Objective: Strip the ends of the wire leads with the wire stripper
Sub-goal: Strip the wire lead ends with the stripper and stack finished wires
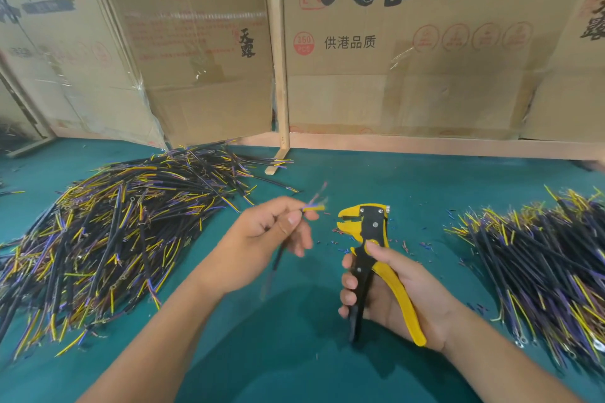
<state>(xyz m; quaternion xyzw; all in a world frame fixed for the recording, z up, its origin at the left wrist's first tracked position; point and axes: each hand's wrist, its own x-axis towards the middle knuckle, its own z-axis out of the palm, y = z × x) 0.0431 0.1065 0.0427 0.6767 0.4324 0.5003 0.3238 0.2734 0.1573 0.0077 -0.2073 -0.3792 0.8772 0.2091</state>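
Surface: you work over a teal green mat (327, 353) that covers the whole bench in front of you.
Room: a wall of flattened cardboard boxes (425, 42) stands upright along the back edge of the mat, held by a pale wooden frame (281, 75) with an upright post and a low rail.
Writing: the big box ahead of you carries large black brush characters 天露, a red vertical seal 温氏, a red round mark reading 360 PCS, and the line 供港品质; a dark banner reads 无抗·原色. A smaller 天露 sits on the box to your left. The pale red print there is too faint to read.
Tape: clear packing tape glints on several box seams.
Left pile: a wide heap of black-sheathed leads (108, 239) with yellow, blue and purple ends fans out on your left.
Right pile: a second heap of leads (540, 265) lies at your right edge.
Scraps: small bits of coloured insulation (412, 245) are scattered on the mat around the tool's head.
Left hand: your left hand (275, 229) pinches 1 wire lead (314, 207) between thumb and fingers, its coloured ends pointing at the tool; the tips are blurred.
Right hand: your right hand (386, 291) wraps around the handles of the wire stripper (370, 232), yellow and black, head up, its mouth just beside the lead's ends and not touching them.
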